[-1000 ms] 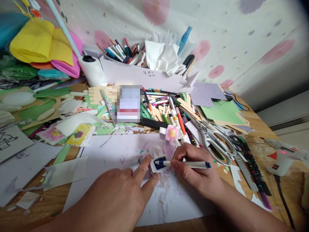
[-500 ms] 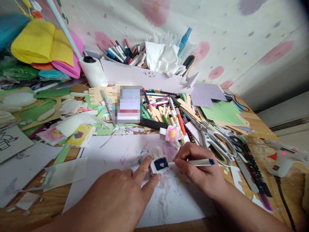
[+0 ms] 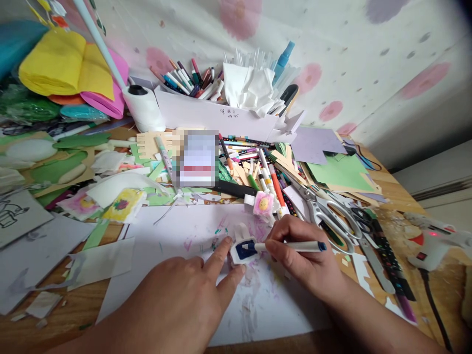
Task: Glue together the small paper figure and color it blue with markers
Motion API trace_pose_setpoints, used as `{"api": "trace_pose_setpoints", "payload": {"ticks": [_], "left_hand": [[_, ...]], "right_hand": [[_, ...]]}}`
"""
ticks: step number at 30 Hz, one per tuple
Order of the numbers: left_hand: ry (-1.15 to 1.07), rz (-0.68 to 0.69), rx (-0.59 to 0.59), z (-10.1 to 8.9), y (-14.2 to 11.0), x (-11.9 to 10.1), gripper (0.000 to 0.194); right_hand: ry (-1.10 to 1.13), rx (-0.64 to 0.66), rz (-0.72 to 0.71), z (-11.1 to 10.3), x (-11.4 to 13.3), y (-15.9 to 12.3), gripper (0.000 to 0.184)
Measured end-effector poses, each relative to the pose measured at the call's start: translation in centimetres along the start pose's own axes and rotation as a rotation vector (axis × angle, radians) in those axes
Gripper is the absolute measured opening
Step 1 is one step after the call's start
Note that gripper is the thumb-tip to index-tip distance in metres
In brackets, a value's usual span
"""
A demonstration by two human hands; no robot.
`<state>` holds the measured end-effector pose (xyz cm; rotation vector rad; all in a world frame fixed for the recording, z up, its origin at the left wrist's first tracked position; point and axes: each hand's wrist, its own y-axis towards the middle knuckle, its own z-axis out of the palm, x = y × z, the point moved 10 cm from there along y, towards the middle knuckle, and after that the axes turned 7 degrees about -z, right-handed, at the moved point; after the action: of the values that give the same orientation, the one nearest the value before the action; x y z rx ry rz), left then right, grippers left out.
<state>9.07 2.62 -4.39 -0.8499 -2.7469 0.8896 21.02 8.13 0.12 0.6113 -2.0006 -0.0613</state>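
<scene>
A small white piece with a dark blue patch lies on a stained white sheet. Its kind is unclear; it looks like layered paper or foam with a tab at the top. The index finger and thumb of my left hand grip its left and lower edges. My right hand is closed around a white marker with a blue end, its tip touching the blue patch. Just beyond sits a small pink-and-white padded square with a yellow centre.
Large scissors and a glue gun with a cord lie to the right. Behind are loose markers, a blurred-out screen and a paper box of pens. Paper scraps and a thread spool are on the left.
The marker tip has shifted over the blue patch, first right and down, then back left and up. Blue covers slightly more of it. My left hand stays in place.
</scene>
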Motion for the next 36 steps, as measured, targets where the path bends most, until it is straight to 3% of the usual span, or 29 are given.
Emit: {"api": "trace_pose_setpoints", "payload": {"ticks": [5, 20, 25, 36], "left_hand": [[-0.002, -0.013, 0.034, 0.1, 0.1, 0.1, 0.072], [-0.005, 0.017, -0.028, 0.0, 0.3, -0.2, 0.079], [-0.016, 0.012, -0.007, 0.0, 0.4, -0.1, 0.079], [-0.056, -0.035, 0.006, 0.3, 0.1, 0.4, 0.073]], "right_hand": [[-0.02, -0.027, -0.004, -0.3, 0.0, -0.1, 0.017], [-0.003, -0.026, -0.022, -0.2, 0.4, 0.5, 0.018], [-0.064, -0.105, 0.044, -1.7, -0.4, 0.1, 0.017], [-0.113, -0.045, 0.033, -1.5, -0.2, 0.2, 0.018]]}}
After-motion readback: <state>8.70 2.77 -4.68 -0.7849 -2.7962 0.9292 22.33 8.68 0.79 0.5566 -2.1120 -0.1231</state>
